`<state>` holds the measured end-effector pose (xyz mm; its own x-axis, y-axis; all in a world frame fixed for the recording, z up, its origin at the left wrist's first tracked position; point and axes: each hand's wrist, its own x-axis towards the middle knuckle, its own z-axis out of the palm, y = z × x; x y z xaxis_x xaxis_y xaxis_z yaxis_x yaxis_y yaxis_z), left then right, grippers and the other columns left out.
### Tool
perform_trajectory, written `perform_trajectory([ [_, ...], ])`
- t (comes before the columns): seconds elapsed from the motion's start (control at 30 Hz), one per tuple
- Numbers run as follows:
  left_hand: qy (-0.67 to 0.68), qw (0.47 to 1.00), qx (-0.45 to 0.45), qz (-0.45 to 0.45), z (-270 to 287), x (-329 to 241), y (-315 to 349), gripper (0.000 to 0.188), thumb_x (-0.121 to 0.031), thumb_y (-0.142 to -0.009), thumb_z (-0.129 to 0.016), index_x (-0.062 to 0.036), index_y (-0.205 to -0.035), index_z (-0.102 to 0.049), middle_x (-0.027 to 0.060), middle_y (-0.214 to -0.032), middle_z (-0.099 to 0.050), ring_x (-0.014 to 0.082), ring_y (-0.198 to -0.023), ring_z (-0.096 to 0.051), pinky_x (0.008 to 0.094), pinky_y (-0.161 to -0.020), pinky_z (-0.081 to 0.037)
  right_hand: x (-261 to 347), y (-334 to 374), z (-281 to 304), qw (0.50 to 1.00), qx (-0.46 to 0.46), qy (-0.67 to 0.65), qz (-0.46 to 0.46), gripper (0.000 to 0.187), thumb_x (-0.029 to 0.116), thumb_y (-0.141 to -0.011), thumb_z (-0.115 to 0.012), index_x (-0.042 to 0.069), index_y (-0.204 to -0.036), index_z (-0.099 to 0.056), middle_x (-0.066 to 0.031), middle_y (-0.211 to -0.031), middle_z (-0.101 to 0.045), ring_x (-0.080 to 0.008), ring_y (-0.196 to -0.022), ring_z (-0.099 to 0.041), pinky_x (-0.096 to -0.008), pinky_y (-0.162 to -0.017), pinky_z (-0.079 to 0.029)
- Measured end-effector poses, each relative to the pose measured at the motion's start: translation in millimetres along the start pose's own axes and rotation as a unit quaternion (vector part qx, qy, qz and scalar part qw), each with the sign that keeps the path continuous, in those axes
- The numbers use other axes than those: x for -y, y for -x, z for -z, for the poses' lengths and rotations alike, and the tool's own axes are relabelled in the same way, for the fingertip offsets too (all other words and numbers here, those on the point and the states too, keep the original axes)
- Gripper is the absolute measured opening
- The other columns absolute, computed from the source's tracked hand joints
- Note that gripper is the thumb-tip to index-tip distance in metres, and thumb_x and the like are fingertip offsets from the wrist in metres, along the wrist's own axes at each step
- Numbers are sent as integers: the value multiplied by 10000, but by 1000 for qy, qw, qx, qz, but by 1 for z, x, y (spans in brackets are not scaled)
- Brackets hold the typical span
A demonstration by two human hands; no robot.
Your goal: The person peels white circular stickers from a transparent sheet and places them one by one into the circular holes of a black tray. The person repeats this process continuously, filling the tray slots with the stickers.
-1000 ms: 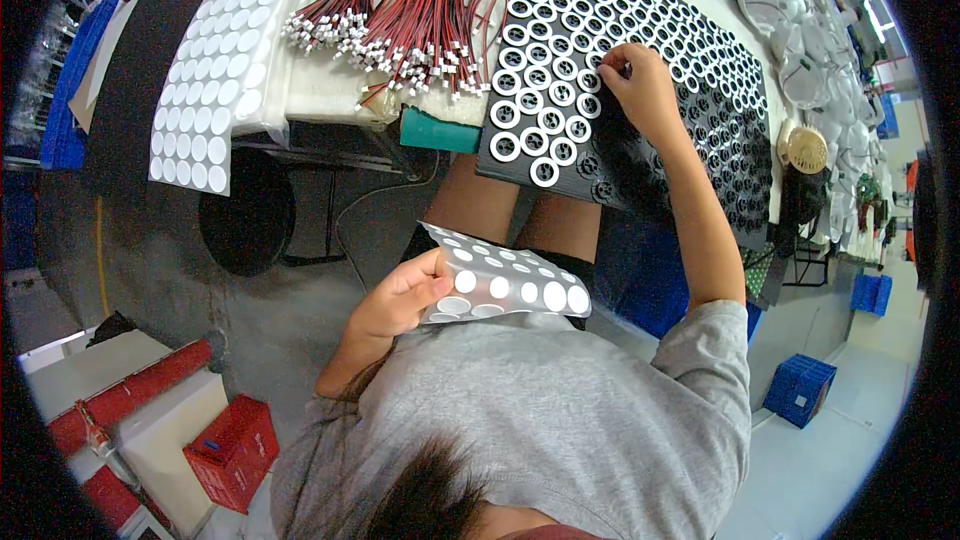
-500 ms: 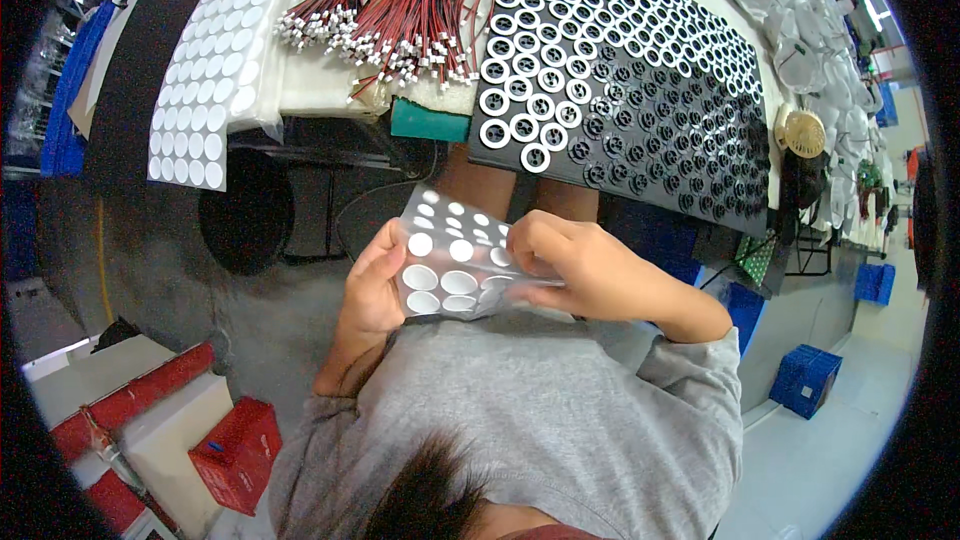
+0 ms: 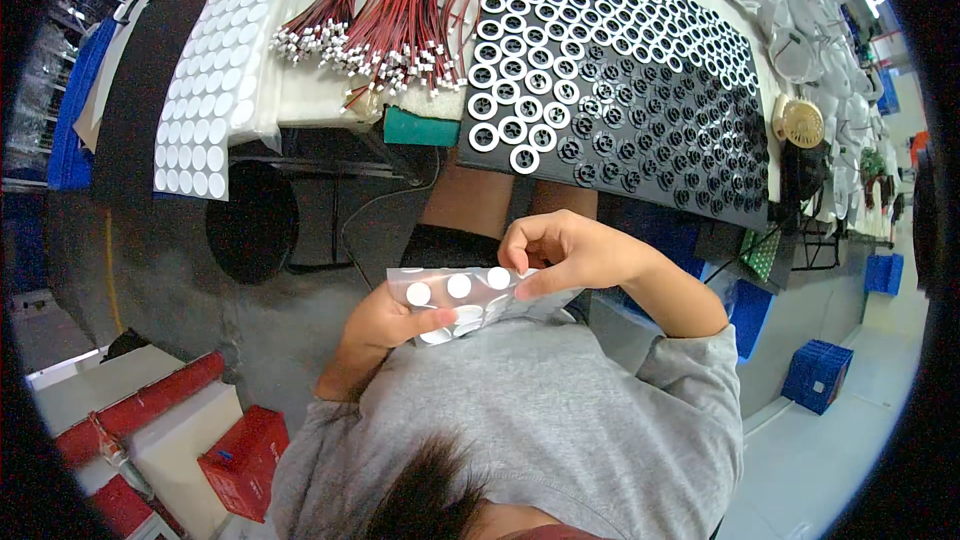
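Note:
A translucent sheet of round white stickers [image 3: 478,290] is bent over in front of my shirt, below the table's front edge. My left hand [image 3: 385,320] grips its left end, with the thumb lying across the front over some of the dots. At the sheet's upper right edge, my right hand [image 3: 570,255] has its thumb and forefinger closed in a pinch. Those fingers cover part of a white sticker there. The sheet's right part curves away under my right hand, and its back is hidden.
Ahead, a black board [image 3: 670,130] carries rows of black round parts, many with white rings. Left of it lie red-and-black wire bundles [image 3: 400,15], a green block [image 3: 420,127] and a larger sticker sheet [image 3: 207,100]. A black stool [image 3: 252,222] stands below; a red box [image 3: 243,460] sits lower left.
The sheet has tilted and folded, so fewer rows of dots show. My left thumb has come over its front, and my right fingers have shifted up to its top edge.

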<state>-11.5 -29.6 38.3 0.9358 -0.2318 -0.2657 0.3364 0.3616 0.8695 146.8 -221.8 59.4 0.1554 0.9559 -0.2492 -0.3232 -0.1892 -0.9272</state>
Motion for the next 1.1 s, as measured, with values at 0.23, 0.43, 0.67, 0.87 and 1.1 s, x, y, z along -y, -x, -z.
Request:
perform_trajectory([
  [0.23,24,999,-24,-13,0,0,-2,334,-104,-744,-645,31,-1033,-545,50,-969,-577,118,-894,-509,249,-784,-398,11,1,18,991,29,131,23,84,21,-752,-617,20,-715,-541,-51,-866,-539,-123,-810,-505,-231,-706,-408],
  [0.43,24,997,-67,-43,11,15,2,176,-80,-741,-629,9,-880,-569,29,-899,-576,116,-842,-512,250,-747,-397,51,0,70,875,-322,350,93,53,58,-735,-603,8,-720,-599,-66,-826,-568,-145,-798,-525,-249,-739,-404],
  [0.67,50,995,-78,-31,5,1,-7,81,-73,-750,-611,-17,-744,-553,17,-835,-565,101,-789,-504,245,-704,-391,41,-9,144,741,-469,475,76,194,178,-706,-624,-14,-739,-628,-136,-823,-588,-241,-777,-566,-311,-720,-433],
  [0.87,53,995,-77,-33,9,8,-8,89,-77,-754,-608,-16,-744,-544,12,-821,-556,96,-761,-498,246,-674,-392,35,-17,147,690,-479,539,66,177,180,-687,-621,9,-729,-644,-158,-775,-563,-284,-744,-544,-343,-704,-431],
  [1.1,24,997,-68,-33,10,9,-10,118,-106,-767,-598,-27,-716,-526,-3,-769,-530,88,-723,-468,230,-652,-368,29,-17,152,676,-494,541,78,176,186,-679,-618,15,-708,-646,-166,-775,-564,-302,-748,-539,-365,-710,-422],
])
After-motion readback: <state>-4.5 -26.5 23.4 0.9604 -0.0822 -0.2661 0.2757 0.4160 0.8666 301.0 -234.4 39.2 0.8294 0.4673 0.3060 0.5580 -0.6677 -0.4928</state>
